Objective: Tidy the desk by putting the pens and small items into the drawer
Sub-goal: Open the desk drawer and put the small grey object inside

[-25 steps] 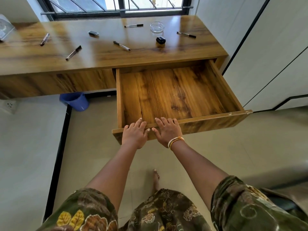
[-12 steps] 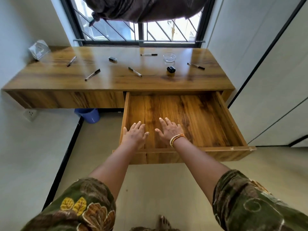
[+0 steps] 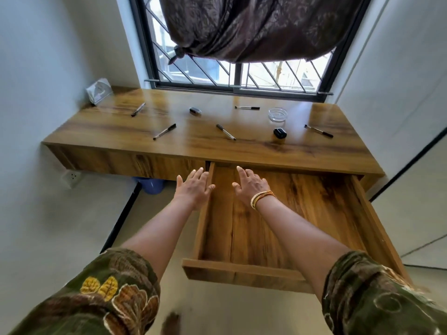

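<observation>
Reaching out over the open drawer (image 3: 302, 213), the left hand (image 3: 193, 188) and the right hand (image 3: 250, 187) have their fingers (image 3: 199, 171) spread wide and hold nothing. Five pens lie apart on the wooden counter (image 3: 121, 131), like one pen (image 3: 165, 131) on the left. A small black box (image 3: 279, 132) sits near a glass dish (image 3: 277, 114).

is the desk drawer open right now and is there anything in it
Open and empty: the drawer is pulled well out from the desk, showing only bare wood inside.

Both arms reach forward, left hand (image 3: 193, 189) and right hand (image 3: 250, 187) flat, fingers spread, holding nothing
</observation>
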